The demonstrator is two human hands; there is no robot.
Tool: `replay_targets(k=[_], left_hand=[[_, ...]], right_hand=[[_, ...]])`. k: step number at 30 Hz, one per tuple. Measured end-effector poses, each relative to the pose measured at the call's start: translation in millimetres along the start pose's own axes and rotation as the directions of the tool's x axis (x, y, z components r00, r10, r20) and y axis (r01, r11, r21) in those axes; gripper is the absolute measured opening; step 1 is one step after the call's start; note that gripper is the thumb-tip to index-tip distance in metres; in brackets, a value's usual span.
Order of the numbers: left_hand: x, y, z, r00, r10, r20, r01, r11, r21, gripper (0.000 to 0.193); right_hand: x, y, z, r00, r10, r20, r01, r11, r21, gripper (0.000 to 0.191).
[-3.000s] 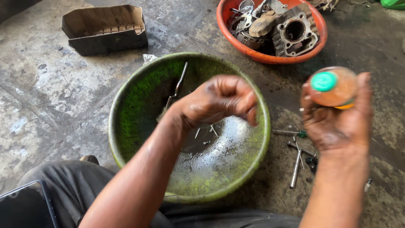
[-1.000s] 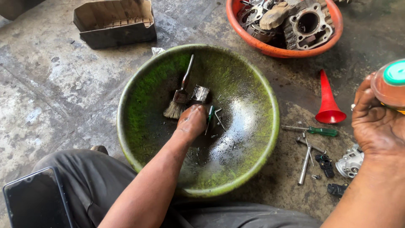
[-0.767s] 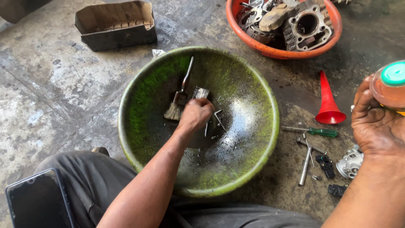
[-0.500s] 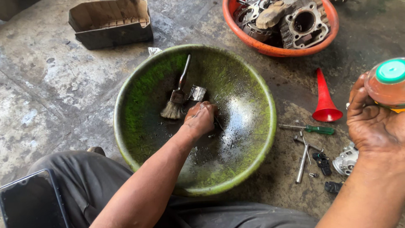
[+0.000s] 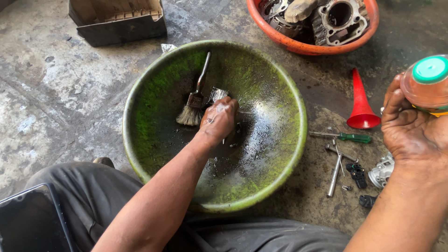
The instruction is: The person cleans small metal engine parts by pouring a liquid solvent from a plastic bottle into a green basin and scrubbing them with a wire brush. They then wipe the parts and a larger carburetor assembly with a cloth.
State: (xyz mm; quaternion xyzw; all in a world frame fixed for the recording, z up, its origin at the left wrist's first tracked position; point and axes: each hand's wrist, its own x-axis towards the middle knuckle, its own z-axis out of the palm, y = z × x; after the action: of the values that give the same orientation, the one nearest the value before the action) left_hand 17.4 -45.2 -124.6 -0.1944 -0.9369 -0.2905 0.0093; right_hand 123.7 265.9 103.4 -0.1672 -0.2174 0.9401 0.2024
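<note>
My left hand (image 5: 218,119) reaches down into a big green bowl (image 5: 158,88) with dark oily liquid at its bottom. Its fingers are curled shut over small metal pieces, and a thin pin pokes out on the hand's right side. A shiny metal part (image 5: 217,94) and a paintbrush (image 5: 195,99) lie just beyond the knuckles. At the right edge my right hand (image 5: 410,133) is raised, holding an orange bottle with a green cap (image 5: 427,81) upright.
An orange basin (image 5: 298,45) of engine parts stands behind the bowl, and a dark open box (image 5: 119,21) at the back left. A red funnel (image 5: 360,105), a green-handled screwdriver (image 5: 345,136), a wrench (image 5: 335,168) and small parts lie on the concrete at right. A phone (image 5: 30,221) rests on my leg.
My left hand has dropped from above the bowl to its bottom and shifted slightly among the metal pieces. My right hand keeps holding the bottle off to the right.
</note>
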Motion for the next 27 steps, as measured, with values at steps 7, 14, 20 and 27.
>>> replay_targets(k=[7,14,20,27], left_hand=[[-7.9,18.3,-12.8,0.984,-0.075,0.160,0.073,0.997,0.021,0.021],[4.1,11.7,-2.2,0.917,-0.354,0.183,0.398,0.829,-0.394,0.026],[3.5,1.8,-11.2,0.874,-0.435,0.218,0.476,0.671,-0.569,0.025],[1.3,-13.1,37.9,0.999,0.036,0.036,-0.030,0.987,-0.160,0.021]], right_hand=[[9.5,-2.8,-5.7,0.999,0.046,0.005,-0.046,0.999,-0.006,0.033],[2.2,13.8,1.5,0.999,-0.024,-0.043,0.020,0.997,-0.080,0.042],[1.8,25.8,8.0,1.000,0.008,-0.011,-0.010,0.986,-0.165,0.047],[11.0,36.1,-5.1,0.995,0.071,0.072,-0.050,0.965,-0.255,0.084]])
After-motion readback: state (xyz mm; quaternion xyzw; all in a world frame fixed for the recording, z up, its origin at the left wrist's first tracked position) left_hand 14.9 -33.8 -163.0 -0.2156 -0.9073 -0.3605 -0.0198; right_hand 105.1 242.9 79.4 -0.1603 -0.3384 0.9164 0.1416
